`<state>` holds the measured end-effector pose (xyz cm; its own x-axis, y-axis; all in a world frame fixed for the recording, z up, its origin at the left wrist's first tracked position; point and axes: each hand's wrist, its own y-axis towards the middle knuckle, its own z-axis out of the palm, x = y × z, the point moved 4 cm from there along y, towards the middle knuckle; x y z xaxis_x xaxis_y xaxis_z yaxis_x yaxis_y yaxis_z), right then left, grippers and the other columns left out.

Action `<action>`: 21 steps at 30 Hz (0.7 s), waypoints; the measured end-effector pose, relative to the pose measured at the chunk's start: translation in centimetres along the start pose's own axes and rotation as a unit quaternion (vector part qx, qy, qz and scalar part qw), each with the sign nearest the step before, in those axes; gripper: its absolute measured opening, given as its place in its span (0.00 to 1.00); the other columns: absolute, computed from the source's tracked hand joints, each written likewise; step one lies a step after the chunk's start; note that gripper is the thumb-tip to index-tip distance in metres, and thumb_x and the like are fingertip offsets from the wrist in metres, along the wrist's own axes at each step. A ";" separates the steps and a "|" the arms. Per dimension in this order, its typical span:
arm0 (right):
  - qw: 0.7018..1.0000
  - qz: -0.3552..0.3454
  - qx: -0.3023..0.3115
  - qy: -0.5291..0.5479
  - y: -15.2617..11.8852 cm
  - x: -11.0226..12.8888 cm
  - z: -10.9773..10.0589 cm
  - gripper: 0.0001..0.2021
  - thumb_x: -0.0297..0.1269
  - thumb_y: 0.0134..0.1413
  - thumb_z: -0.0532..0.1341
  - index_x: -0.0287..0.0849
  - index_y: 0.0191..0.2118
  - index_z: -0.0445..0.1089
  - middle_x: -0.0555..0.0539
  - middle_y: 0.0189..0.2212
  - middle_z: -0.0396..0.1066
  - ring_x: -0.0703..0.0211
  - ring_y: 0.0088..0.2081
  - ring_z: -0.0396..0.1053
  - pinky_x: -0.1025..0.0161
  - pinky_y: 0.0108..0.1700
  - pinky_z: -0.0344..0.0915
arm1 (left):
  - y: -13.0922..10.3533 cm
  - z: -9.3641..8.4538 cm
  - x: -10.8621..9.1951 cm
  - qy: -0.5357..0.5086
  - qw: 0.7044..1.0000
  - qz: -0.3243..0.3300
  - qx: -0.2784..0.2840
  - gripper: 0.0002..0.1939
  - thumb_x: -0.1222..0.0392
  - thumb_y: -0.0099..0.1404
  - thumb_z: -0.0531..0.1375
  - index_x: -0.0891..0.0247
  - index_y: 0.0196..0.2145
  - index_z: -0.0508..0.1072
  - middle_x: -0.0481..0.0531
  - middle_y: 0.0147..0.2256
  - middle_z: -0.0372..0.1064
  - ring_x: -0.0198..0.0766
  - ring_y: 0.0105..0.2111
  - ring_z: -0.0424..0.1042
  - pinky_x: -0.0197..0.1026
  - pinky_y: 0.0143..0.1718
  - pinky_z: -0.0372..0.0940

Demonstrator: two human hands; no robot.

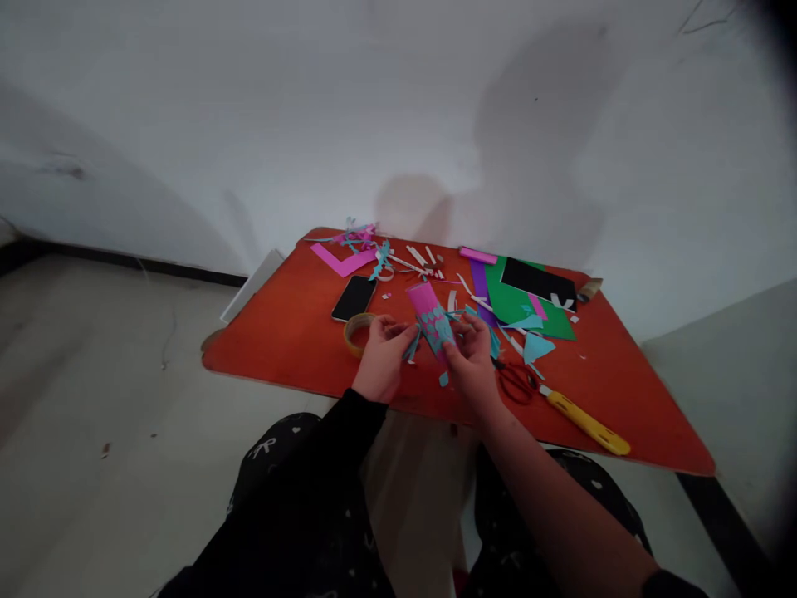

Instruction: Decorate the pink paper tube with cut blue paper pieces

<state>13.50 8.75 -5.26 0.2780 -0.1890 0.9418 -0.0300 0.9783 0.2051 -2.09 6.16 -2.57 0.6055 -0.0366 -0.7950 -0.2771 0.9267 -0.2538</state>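
Right grip (470, 353) is clamped on the lower part of a pink paper roll (431, 316) partly covered in blue scales, thumb on its near face, while the plain pink end points up and away, clear of the fingers. Left grip (381, 355) pinches a blue paper piece (412, 345) just left of the roll, above the tabletop (286, 332) and near the yellow tape (349, 339); whether piece and roll touch, I cannot tell.
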 end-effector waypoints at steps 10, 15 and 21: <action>0.999 0.027 0.029 0.025 -0.2 -0.2 -0.2 0.34 0.42 0.52 0.73 0.56 0.62 0.58 0.47 0.48 0.68 0.53 0.49 0.72 0.56 0.48 0.74 | 0.2 -0.7 -0.3 0.046 0.999 0.014 0.002 0.31 0.59 0.48 0.75 0.58 0.42 0.60 0.44 0.35 0.68 0.30 0.31 0.71 0.35 0.35 0.66; 0.999 0.021 0.043 0.027 -0.1 -0.1 -0.1 0.35 0.42 0.52 0.73 0.56 0.62 0.58 0.48 0.48 0.70 0.53 0.48 0.72 0.54 0.51 0.73 | 0.2 -0.8 -0.4 0.058 0.998 0.024 -0.003 0.29 0.59 0.48 0.75 0.59 0.40 0.61 0.44 0.34 0.67 0.30 0.30 0.69 0.33 0.31 0.62; 0.997 0.034 0.056 0.038 0.2 -0.3 -0.2 0.37 0.43 0.50 0.74 0.56 0.63 0.58 0.48 0.47 0.71 0.53 0.48 0.72 0.54 0.50 0.72 | 0.1 -0.7 -0.5 0.050 0.999 0.006 0.000 0.28 0.61 0.49 0.74 0.59 0.39 0.61 0.43 0.33 0.68 0.30 0.29 0.69 0.33 0.29 0.62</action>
<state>13.60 8.98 -5.52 0.3433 -0.1119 0.9325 -0.1569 0.9721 0.1744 -2.94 5.98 -2.53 0.5249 -0.0635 -0.8488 -0.2832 0.9274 -0.2445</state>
